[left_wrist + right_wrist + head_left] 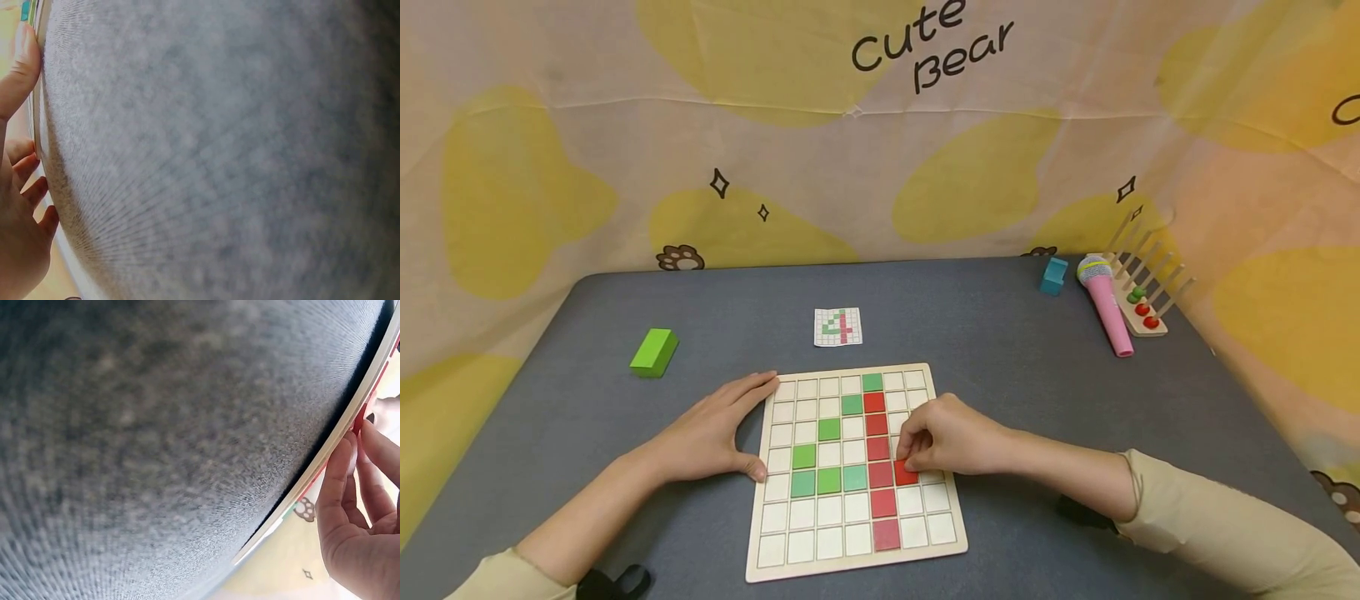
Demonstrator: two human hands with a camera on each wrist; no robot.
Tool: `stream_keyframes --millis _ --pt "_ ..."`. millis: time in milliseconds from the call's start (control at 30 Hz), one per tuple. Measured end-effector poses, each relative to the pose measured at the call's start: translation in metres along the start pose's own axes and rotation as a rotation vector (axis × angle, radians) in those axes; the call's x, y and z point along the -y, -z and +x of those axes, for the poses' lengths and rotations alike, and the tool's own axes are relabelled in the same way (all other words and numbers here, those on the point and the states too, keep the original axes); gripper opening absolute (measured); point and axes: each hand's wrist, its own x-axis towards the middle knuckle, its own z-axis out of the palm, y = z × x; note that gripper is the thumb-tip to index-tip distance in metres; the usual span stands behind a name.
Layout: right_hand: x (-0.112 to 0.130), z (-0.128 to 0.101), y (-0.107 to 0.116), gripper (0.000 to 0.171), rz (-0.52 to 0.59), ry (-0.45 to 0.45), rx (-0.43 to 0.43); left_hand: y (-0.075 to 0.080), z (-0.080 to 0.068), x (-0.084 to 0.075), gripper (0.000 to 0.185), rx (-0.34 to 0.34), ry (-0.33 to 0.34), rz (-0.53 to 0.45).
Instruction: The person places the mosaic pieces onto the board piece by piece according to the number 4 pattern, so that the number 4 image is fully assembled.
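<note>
A wooden grid board [830, 543] with white cells lies on the table. Green tiles run in a diagonal and a short row on it, and a column of red tiles [877, 449] stands right of its middle. My right hand [957, 437] pinches a red tile [906, 473] between thumb and fingertips, at the cell just right of that column. In the right wrist view the red tile [358, 422] shows edge-on, tilted at the board's surface. With fingers spread, my left hand [718, 433] touches the board's left edge, thumb near the middle and fingertips at the upper corner.
Behind the board lies a small pattern card [838, 327]. A green block [654, 352] is at the left. Toward the back right are a blue block [1054, 277], a pink toy microphone [1108, 308] and a pegged wooden stand [1142, 321] with red and green beads.
</note>
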Motion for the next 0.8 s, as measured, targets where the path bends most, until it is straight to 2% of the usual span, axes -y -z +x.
stream_keyframes --millis 233,333,433,533,633,733,800 --pt "-0.003 -0.003 0.006 0.004 -0.024 -0.004 -0.045 0.0 0.001 -0.002 0.121 0.01 -0.004 0.011" --pt "-0.007 -0.007 0.016 0.005 -0.06 -0.029 -0.122 0.0 0.002 -0.003 0.121 0.019 -0.008 0.013" --pt "-0.015 -0.012 0.032 0.014 -0.128 -0.06 -0.244 0.002 0.001 -0.004 0.121 0.038 -0.009 0.01" --pt "-0.026 -0.018 0.05 0.026 -0.271 -0.103 -0.371 0.007 -0.001 -0.006 0.121 0.055 -0.006 0.011" --pt "-0.04 -0.023 0.067 0.036 -0.467 -0.173 -0.45 0.012 -0.001 -0.008 0.114 0.042 -0.005 0.024" --pt "-0.056 -0.027 0.078 0.046 -0.631 -0.263 -0.464 0.014 0.003 -0.012 0.099 -0.031 -0.014 0.046" --pt "-0.065 -0.03 0.082 0.051 -0.686 -0.319 -0.448 0.013 0.007 -0.016 0.086 -0.12 -0.025 0.078"
